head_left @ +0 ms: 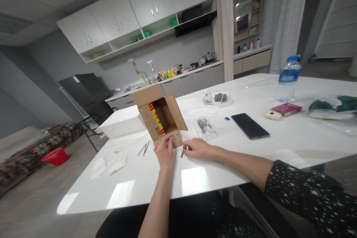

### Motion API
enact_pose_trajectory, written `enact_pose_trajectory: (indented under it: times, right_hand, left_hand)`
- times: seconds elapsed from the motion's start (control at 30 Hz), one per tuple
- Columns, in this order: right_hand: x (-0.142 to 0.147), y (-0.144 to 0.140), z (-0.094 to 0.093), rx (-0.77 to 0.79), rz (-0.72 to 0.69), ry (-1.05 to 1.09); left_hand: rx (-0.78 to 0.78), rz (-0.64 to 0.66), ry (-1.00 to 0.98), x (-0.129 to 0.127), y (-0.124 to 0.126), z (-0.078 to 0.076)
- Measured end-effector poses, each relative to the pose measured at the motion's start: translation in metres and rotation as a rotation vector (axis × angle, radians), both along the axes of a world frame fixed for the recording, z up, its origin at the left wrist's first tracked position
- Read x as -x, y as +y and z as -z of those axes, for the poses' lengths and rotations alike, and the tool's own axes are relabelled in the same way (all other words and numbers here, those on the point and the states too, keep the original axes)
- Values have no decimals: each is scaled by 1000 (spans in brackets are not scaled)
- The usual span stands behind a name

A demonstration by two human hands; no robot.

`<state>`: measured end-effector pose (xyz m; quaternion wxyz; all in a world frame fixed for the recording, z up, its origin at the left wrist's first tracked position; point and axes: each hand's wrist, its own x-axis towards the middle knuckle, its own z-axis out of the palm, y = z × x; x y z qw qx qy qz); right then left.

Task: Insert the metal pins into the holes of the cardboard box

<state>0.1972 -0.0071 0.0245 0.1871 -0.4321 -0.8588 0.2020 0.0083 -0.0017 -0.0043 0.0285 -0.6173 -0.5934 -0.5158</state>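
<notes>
An open cardboard box [182,115] lies on its side, its opening towards me. Small metallic-looking pieces dot its left flap [149,122], beside a red and yellow tape strip. My left hand [164,151] is at the near flap [177,141], fingers bent and drawn together over its edge; anything between them is hidden. Just right of that flap, low over the table, my right hand [198,148] is closed, and a small grey metal strip [182,154] sticks out below its fingertips. Several thin dark rods [144,148] lie left of my left hand.
A clear bag of small metal parts [205,127] and a black phone [250,125] lie to the right. Farther right are a water bottle [288,78], a dark red box [287,109] and a pale oval case [273,115]. White wipes [117,164] lie left on the white table [156,189].
</notes>
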Motion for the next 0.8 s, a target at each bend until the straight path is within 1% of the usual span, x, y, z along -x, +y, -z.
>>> enact_pose_trajectory:
  times: [0.1,0.2,0.4,0.57,0.67,0.8]
  right_hand:
    - [0,0,1,6,1,1]
    - [0,1,2,-3,-7,15]
    - [1,2,3,-2,-1,2]
    - [2,2,3,-3,5,4]
    - [2,2,4,-5,0,2]
    - [1,3,5,-15,-3,7]
  left_hand:
    - [-49,-30,121,1,7,-2]
    - [-65,-24,184,2,14,-1]
    - [-53,-50,178,4,17,3]
    - [-56,-47,151,1,14,0]
    - [-30,-41,126,-2,11,-3]
    - [1,-39,170,-3,9,-4]
